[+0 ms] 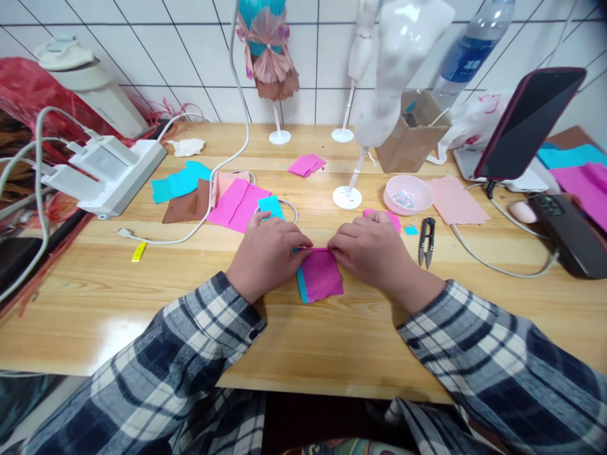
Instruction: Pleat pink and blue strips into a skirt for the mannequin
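Magenta cloth (324, 276), squarish, shows a turquoise strip (302, 286) down its left; left hand (270, 256) and right hand (372, 253), grip narrow, pinch its top edge, hiding the corners.

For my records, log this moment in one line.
left hand: pinching squarish pink-and-blue fabric | right hand: pinching same fabric's far edge | nearby: black metal thread snips

Magenta square cloth (323, 275): left of black metal snips (430, 237)
Round pink plastic bowl (422, 190): behind snips, on pale wooden table (355, 354)
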A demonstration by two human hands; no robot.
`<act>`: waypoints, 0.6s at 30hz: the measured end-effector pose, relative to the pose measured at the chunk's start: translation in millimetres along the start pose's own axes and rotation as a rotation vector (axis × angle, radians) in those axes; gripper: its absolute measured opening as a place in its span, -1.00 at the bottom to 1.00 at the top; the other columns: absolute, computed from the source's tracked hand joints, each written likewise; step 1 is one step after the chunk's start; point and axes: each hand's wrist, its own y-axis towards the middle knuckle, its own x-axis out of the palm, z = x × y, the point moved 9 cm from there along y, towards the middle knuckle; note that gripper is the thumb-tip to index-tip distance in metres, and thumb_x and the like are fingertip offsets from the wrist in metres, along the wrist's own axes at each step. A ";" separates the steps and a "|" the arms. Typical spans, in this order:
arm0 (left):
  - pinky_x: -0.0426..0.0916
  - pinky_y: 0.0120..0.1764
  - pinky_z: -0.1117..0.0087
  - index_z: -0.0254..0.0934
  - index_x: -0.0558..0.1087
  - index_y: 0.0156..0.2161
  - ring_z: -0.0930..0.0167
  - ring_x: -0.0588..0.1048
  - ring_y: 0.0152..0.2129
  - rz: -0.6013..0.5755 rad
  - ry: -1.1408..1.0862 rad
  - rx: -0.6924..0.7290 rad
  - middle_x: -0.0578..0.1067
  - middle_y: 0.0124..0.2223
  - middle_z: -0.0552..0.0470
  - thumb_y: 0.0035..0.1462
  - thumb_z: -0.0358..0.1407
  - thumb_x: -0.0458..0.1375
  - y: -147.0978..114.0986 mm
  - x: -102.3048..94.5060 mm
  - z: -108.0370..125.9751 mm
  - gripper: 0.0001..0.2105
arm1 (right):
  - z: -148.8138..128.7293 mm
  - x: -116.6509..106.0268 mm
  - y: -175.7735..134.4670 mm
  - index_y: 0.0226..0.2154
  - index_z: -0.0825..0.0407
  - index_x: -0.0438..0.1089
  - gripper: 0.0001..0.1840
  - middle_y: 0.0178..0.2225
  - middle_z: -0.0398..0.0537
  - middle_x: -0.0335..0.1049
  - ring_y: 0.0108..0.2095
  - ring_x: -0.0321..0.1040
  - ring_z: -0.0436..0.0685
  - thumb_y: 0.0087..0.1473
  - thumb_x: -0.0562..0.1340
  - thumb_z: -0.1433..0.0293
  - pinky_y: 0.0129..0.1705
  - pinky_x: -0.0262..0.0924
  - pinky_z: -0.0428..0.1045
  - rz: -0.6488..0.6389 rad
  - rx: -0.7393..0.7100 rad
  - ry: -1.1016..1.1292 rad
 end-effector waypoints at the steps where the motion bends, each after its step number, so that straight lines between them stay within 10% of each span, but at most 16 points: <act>1: 0.08 0.06 0.05 -0.16 0.61 -0.30 0.28 0.51 -0.26 -0.002 0.014 0.006 0.62 -0.28 0.06 0.17 -0.25 0.19 -0.4 -1.0 0.3 -0.86 | -0.5 0.1 -0.2 -0.42 -0.02 0.49 -0.73 -0.42 -0.10 0.49 -0.34 0.26 0.11 0.23 0.12 0.40 -0.29 -0.23 0.12 0.004 -0.006 -0.004; 18: 0.05 0.14 -0.06 -0.17 0.58 -0.35 0.29 0.51 -0.27 -0.039 0.119 0.070 0.61 -0.33 0.09 0.22 -0.30 0.09 -4.7 0.3 4.5 -0.79 | -8.7 -5.4 -5.5 -0.36 -0.05 0.56 -0.76 -0.43 -0.12 0.49 -0.42 0.19 0.08 0.12 0.16 0.44 -0.24 -0.23 0.14 -0.035 -0.074 -0.034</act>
